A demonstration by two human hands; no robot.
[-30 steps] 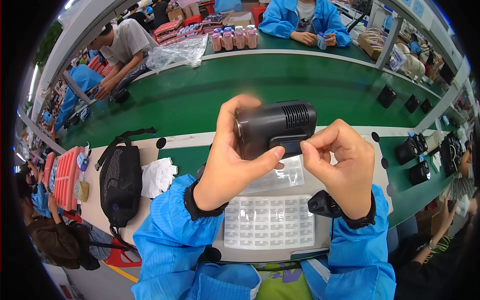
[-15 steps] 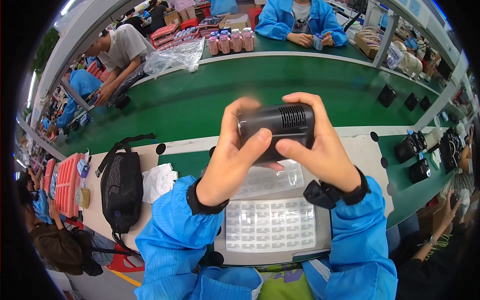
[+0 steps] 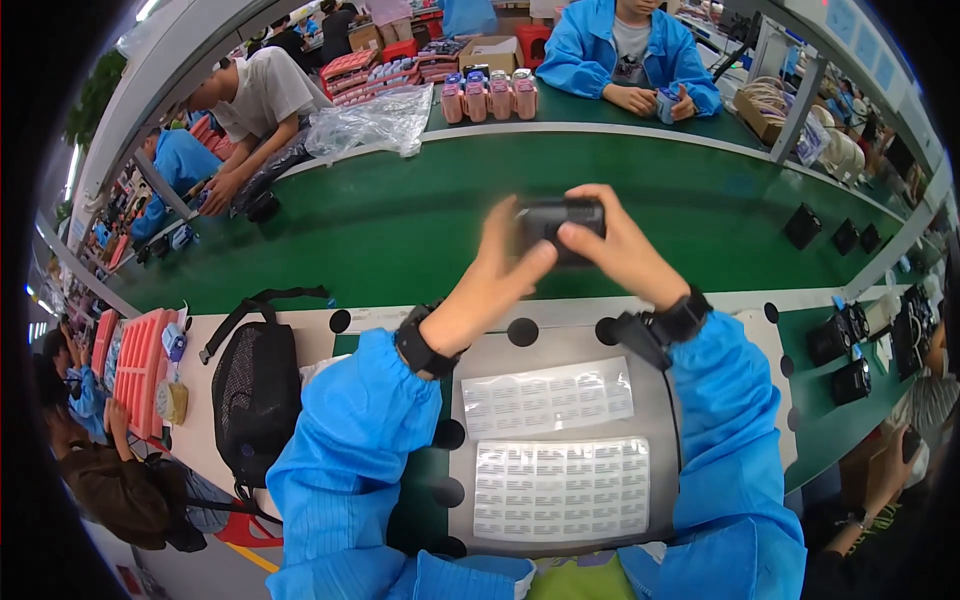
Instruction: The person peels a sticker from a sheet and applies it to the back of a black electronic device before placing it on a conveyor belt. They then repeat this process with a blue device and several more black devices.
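My left hand [image 3: 490,282] and right hand [image 3: 632,252] are clamped on opposite ends of the black rounded device [image 3: 550,217]; I should press evenly, keeping it steady and level.

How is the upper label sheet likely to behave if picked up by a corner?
The upper label sheet looks thin, so it would probably bend or droop. Its glossy glare suggests a slick surface. Lying flat, it may be hard to get under.
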